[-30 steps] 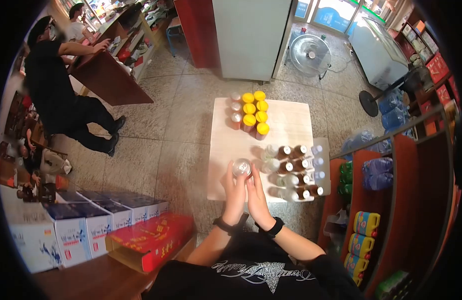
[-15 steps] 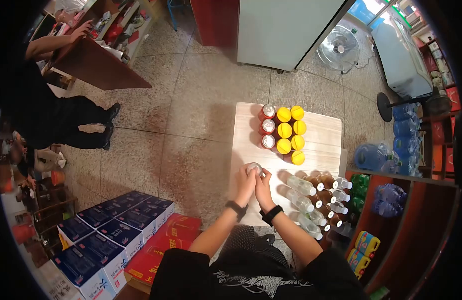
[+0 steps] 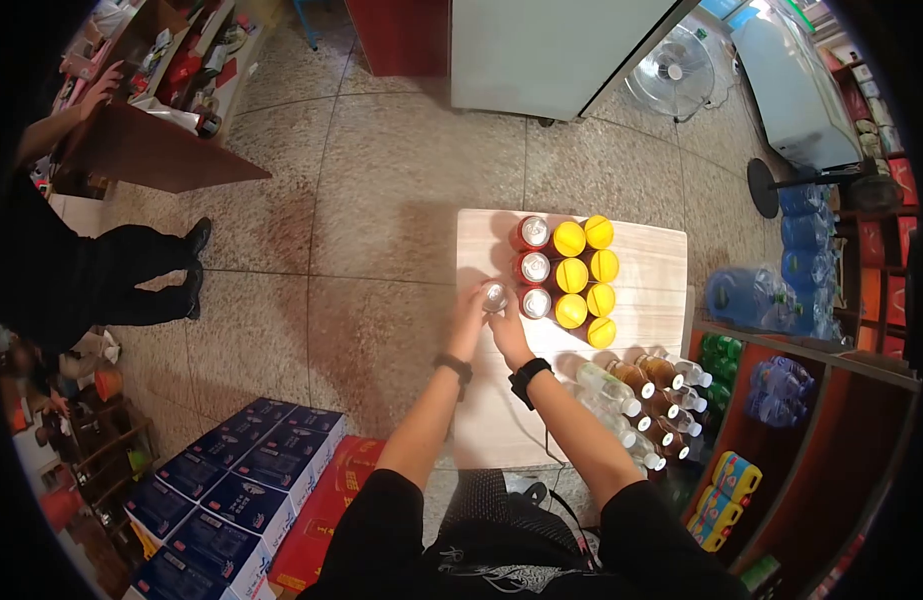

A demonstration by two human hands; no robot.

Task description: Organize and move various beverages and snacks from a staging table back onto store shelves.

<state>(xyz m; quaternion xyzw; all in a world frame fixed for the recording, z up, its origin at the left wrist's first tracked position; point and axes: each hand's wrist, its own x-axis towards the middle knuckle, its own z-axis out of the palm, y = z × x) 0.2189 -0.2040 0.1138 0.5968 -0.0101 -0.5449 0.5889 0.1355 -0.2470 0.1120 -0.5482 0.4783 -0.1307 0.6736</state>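
Observation:
A silver-topped drink can (image 3: 494, 296) is held between both hands over the table's left part. My left hand (image 3: 468, 318) is closed around its left side, and my right hand (image 3: 510, 333) grips it from the right and near side. Just right of the hands stand three red drink cans (image 3: 534, 268) in a column, silver tops up. Beyond them are several containers with yellow lids (image 3: 572, 275) in two columns. Closer to me on the right are clear bottles (image 3: 603, 382) and brown-drink bottles (image 3: 664, 372) with white caps. The pale wooden table (image 3: 636, 260) lies under all of these.
Stacked blue-and-white boxes (image 3: 243, 500) and a red box (image 3: 331, 510) stand at lower left. Shelving (image 3: 781, 450) with packed bottles borders the right. A fan (image 3: 671, 72) and a white cabinet (image 3: 561, 50) are ahead. Another person (image 3: 131, 260) stands at left.
Both hands, with the can, have moved away from me across the table, to beside the red cans' left side. The view has shifted slightly. The other containers keep their arrangement.

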